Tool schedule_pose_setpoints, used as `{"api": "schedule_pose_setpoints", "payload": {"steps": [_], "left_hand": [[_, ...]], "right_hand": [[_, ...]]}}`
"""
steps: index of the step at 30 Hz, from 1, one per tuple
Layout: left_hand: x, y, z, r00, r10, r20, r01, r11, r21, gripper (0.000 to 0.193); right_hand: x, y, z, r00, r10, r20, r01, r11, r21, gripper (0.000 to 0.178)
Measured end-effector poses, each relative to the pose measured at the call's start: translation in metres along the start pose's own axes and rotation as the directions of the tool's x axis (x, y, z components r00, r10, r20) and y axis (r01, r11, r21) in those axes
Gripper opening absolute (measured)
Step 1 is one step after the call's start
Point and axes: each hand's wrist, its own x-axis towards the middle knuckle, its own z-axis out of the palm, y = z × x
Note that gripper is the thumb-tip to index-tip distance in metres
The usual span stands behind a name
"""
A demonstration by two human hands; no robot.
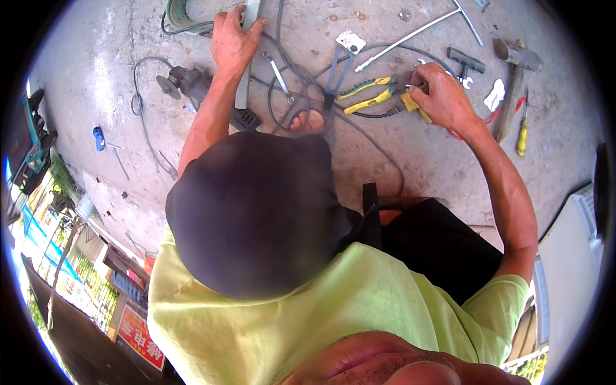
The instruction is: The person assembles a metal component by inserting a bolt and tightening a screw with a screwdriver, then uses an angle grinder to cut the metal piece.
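My left hand (235,40) is closed round the upper part of a long flat grey metal bar (244,90), its thumb on the bar's right side. My right hand (443,95) is pinched shut just right of the dark jaws of yellow-handled pliers (372,97); what its fingers hold is mostly hidden. A small yellow piece (409,101) shows under those fingers. Left of the bar, beside my left forearm, lies an angle grinder (192,83) with a round disc. A metal wrench (278,74) rests right of the bar, among black cables.
A long T-handle wrench (410,42) lies at the far right. Beyond my right hand are a dark T-shaped tool (466,61), a wooden-handled hammer (517,55) and a yellow screwdriver (523,136). A blue-ended tool (99,138) lies on the concrete floor (83,83) at left.
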Motion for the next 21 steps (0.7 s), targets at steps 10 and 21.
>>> {"api": "schedule_pose_setpoints", "payload": {"steps": [10,21], "left_hand": [[-0.112,0.033,-0.023,0.884,0.062,0.463,-0.017,0.995,-0.101,0.014],[-0.118,0.039,-0.009,0.9,0.11,0.422,-0.083,0.993,-0.083,0.011]], "right_hand": [[0.006,-0.013,-0.007,0.999,-0.009,0.041,0.008,0.999,0.031,0.024],[-0.001,-0.015,-0.014,0.999,0.022,0.024,-0.023,0.998,0.051,0.024]]}}
